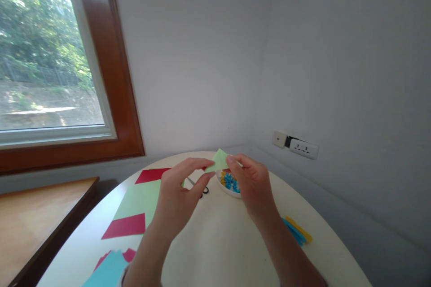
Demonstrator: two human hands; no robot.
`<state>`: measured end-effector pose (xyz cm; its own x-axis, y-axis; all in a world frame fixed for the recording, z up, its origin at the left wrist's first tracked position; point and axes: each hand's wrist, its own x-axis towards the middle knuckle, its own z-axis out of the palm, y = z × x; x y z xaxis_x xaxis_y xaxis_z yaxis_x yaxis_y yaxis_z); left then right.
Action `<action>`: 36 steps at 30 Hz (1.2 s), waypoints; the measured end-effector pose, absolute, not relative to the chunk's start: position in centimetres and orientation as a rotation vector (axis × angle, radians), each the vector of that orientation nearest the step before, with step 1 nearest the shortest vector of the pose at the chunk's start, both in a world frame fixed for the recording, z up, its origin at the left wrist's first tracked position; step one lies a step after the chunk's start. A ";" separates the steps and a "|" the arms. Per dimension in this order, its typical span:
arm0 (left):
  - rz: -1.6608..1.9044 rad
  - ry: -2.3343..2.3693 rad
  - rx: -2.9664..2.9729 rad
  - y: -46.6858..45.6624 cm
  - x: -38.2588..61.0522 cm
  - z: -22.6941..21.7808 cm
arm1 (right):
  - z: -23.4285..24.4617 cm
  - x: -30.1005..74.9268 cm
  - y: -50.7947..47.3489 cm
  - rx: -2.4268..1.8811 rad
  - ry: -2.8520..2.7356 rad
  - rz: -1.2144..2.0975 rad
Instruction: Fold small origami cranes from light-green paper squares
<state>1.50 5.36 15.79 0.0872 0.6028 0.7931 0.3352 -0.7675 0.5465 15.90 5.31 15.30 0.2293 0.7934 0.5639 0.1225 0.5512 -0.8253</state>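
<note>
Both hands are raised over a round white table (215, 242) and pinch a small light green paper piece (219, 160) between them. My left hand (180, 193) grips its left edge with thumb and fingertips. My right hand (251, 184) grips its right edge, fingers closed. Just behind my right hand stands a small white bowl (225, 187) holding blue and yellow paper bits. Black-handled scissors (202, 188) lie on the table between the hands, partly hidden.
Sheets of light green paper (139, 202), red paper (125, 226) and light blue paper (107, 271) lie on the table's left. Blue and yellow strips (298, 232) lie at the right. A wooden sill, a window (43, 54) and a wall socket (303, 148) surround the table.
</note>
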 end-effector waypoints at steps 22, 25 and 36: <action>1.731 0.849 1.909 5.7 1.5 15.9 | 15.5 15.4 5.1 -0.643 -1.282 0.837; 1.714 0.808 1.956 5.9 1.5 15.6 | 15.5 15.4 5.1 -0.660 -1.282 0.820; 1.623 0.759 2.170 5.8 1.0 15.7 | 15.6 16.2 4.9 -0.726 -1.546 0.561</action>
